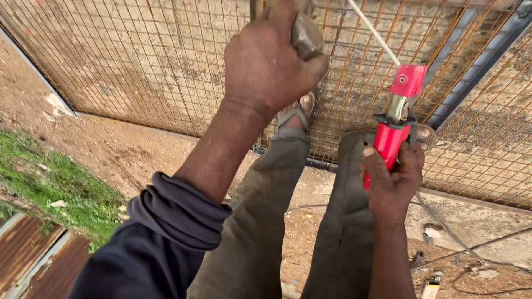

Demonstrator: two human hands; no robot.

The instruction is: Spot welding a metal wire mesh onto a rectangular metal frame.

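- Holder: red, clamped in our right hand, rod rising from its jaws toward the mesh.
- Left hand: fist closed around a grey handle, above-left of the holder.

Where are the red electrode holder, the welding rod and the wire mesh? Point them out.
Red electrode holder (389,145), head view, on its red handle above the right hand.
Welding rod (377,34), head view, mid-length of the white rod.
Wire mesh (155,61), head view, on rusty wires left of the left hand.
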